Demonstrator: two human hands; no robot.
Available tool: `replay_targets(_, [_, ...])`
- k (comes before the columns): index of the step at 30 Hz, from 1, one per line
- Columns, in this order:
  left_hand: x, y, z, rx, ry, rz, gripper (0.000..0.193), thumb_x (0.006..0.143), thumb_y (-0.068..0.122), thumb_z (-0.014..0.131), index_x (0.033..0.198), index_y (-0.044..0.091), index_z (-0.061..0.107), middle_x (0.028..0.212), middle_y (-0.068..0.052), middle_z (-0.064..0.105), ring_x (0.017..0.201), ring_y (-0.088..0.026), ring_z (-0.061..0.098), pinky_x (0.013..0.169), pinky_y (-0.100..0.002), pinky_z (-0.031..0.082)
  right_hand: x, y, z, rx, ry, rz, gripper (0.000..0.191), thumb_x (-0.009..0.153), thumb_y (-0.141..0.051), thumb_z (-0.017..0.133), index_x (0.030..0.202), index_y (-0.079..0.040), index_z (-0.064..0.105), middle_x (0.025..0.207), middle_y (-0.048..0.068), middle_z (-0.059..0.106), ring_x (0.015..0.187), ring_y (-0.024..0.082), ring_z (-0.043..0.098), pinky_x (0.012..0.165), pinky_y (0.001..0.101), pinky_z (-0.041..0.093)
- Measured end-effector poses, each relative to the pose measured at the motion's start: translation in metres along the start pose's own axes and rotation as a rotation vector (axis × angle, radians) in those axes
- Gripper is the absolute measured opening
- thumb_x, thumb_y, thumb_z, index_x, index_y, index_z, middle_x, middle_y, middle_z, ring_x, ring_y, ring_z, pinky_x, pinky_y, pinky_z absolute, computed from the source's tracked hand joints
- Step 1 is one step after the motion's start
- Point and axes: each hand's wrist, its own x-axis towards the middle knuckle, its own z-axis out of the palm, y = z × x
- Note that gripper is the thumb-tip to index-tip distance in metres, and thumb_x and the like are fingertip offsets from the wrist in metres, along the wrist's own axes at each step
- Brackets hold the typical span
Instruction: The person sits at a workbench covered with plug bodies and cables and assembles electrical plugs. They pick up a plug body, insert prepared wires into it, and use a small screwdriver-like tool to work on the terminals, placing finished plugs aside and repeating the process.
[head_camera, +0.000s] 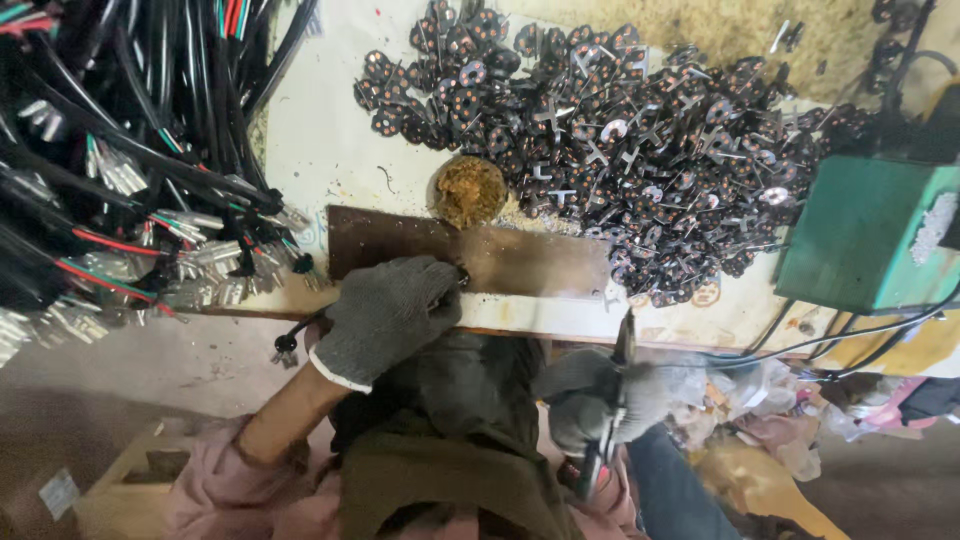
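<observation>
A: What's each hand doing?

B: The left hand (385, 315), in a grey knit glove, lies palm down at the near edge of the table (320, 150), its grip closed on a thin black cable (300, 330) that trails off the edge to a small plug end. The fingertips press onto the brown rectangular metal plate (470, 255). The right hand (600, 400), gloved too, sits lower, just off the near edge, grip clamped on a slim soldering-iron-like tool (615, 400) with its tip pointing up toward the plate.

A: What could go wrong?

B: I'd judge the tip could touch the glove or the cable's jacket, since the hands are near each other. The cable might also slip, held only at the edge.

A: Around them?

B: A heap of dark round discs with metal prongs (620, 130) toward the far edge, a brownish crumbly lump (470, 190) just beyond the plate, bundled black wires with metal terminals (130, 180) at the left edge, and a green box (865, 235) at the right.
</observation>
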Motion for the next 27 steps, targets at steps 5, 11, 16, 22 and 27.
replay_targets(5, [-0.004, 0.001, 0.001, -0.036, 0.035, 0.027, 0.009, 0.083, 0.017, 0.072, 0.089, 0.013, 0.067, 0.081, -0.008, 0.067, 0.072, -0.03, 0.068, 0.06, -0.044, 0.054, -0.007, 0.0, -0.007, -0.001, -0.121, -0.001, 0.014, 0.089, -0.005, 0.068, 0.102, -0.006, 0.068, 0.091, 0.012, 0.071, 0.078, 0.026, 0.071, 0.069, 0.0352, 0.056])
replay_targets(11, [-0.005, 0.005, 0.006, -0.018, -0.011, -0.041, 0.009, 0.081, 0.019, 0.072, 0.082, 0.014, 0.065, 0.075, -0.009, 0.066, 0.068, -0.032, 0.067, 0.056, -0.046, 0.052, -0.014, 0.011, -0.019, -0.038, -0.18, -0.157, 0.012, 0.093, -0.005, 0.065, 0.104, -0.005, 0.067, 0.09, 0.011, 0.07, 0.078, 0.025, 0.07, 0.07, 0.0342, 0.056])
replay_targets(16, [0.004, 0.012, 0.008, 0.088, -0.043, -0.005, 0.012, 0.081, 0.018, 0.069, 0.073, 0.016, 0.06, 0.067, -0.007, 0.063, 0.06, -0.03, 0.066, 0.051, -0.045, 0.051, -0.001, 0.031, -0.004, -0.093, -0.289, -0.181, 0.01, 0.096, -0.005, 0.062, 0.106, -0.005, 0.065, 0.09, 0.011, 0.07, 0.078, 0.024, 0.07, 0.07, 0.0333, 0.055])
replay_targets(22, [0.004, 0.016, 0.005, 0.03, 0.018, 0.034, 0.012, 0.081, 0.018, 0.068, 0.072, 0.016, 0.06, 0.067, -0.007, 0.063, 0.059, -0.03, 0.065, 0.049, -0.045, 0.05, 0.006, 0.01, 0.0, -0.083, -0.249, -0.141, 0.02, 0.097, 0.002, 0.061, 0.117, 0.001, 0.063, 0.095, 0.016, 0.07, 0.074, 0.024, 0.068, 0.067, 0.0337, 0.055])
replay_targets(27, [0.003, 0.01, 0.007, 0.035, 0.035, 0.054, 0.013, 0.081, 0.017, 0.068, 0.071, 0.016, 0.059, 0.066, -0.008, 0.062, 0.059, -0.031, 0.064, 0.05, -0.045, 0.051, -0.004, -0.009, -0.011, 0.146, -0.093, 0.077, 0.021, 0.101, -0.004, 0.059, 0.121, -0.001, 0.063, 0.078, 0.008, 0.066, 0.062, 0.017, 0.064, 0.058, 0.0279, 0.05])
